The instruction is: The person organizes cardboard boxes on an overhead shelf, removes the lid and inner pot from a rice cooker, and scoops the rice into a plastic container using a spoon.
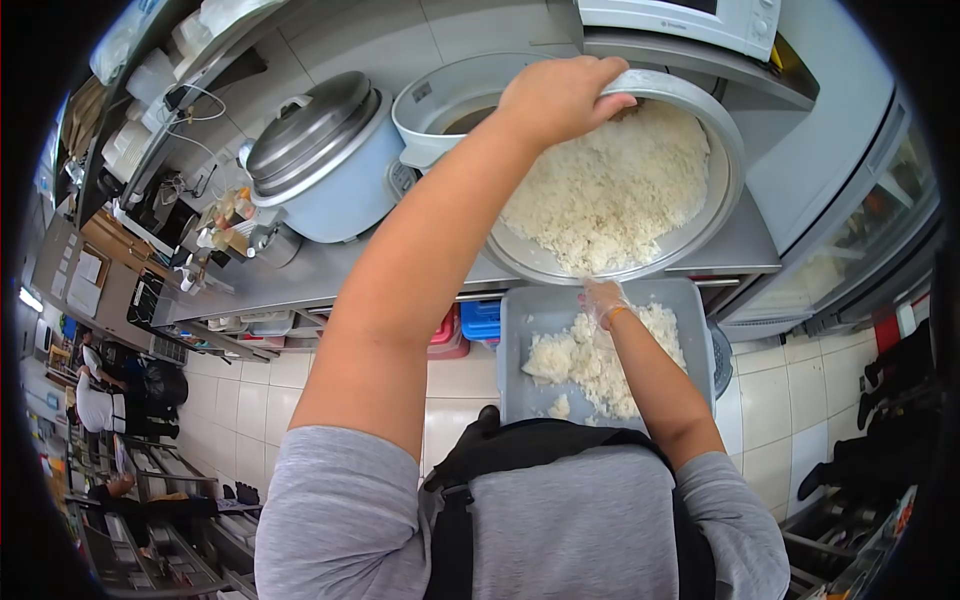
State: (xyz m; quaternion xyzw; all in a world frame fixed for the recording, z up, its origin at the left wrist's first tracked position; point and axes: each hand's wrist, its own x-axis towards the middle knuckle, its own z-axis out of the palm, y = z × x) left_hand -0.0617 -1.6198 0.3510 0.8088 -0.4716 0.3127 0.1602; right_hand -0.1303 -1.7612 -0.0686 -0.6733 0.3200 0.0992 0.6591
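A round metal inner pot, full of cooked white rice, is tilted toward me at the counter's edge. My left hand is bare and closed over the pot's upper rim. My right hand, in a clear plastic glove, is at the lower rim and looks closed on it, its fingertips partly hidden. Below the pot, a grey plastic tub holds more rice in loose clumps. The open rice cooker body stands behind the pot, partly covered by my left arm.
A lidded blue rice cooker stands left on the steel counter. Condiment bottles and a metal container sit farther left. A microwave is on a shelf above; a glass-door fridge is at right. Other people are at far left.
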